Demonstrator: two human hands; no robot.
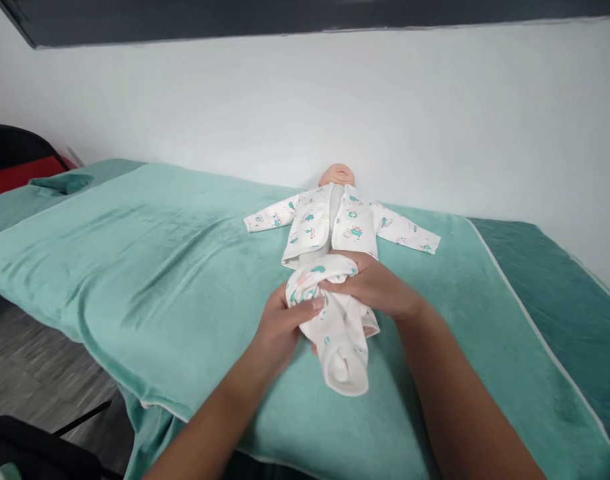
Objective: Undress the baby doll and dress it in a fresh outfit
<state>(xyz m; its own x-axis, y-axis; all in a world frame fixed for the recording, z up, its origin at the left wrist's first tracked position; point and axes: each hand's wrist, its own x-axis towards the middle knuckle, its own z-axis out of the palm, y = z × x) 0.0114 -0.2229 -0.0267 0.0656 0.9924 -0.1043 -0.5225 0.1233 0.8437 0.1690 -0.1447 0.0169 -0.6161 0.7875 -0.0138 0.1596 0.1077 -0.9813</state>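
Observation:
A baby doll [337,175] lies on its back on a green blanket, its head toward the wall. It wears a white printed jacket [312,217] with the sleeves spread out and the front slightly parted. Bunched over the doll's lower body are white printed baby pants [342,333], one leg opening facing me. My left hand [285,323] grips the left side of the pants, thumb on top. My right hand [369,283] pinches the bunched cloth near the jacket's hem. The doll's legs are hidden by the cloth and my hands.
The light green blanket [149,260] covers a table or bed against a white wall [305,107]. A darker green cloth [559,287] shows at the right. A black and red chair [19,160] stands at the far left, and a black object [35,450] is at the lower left.

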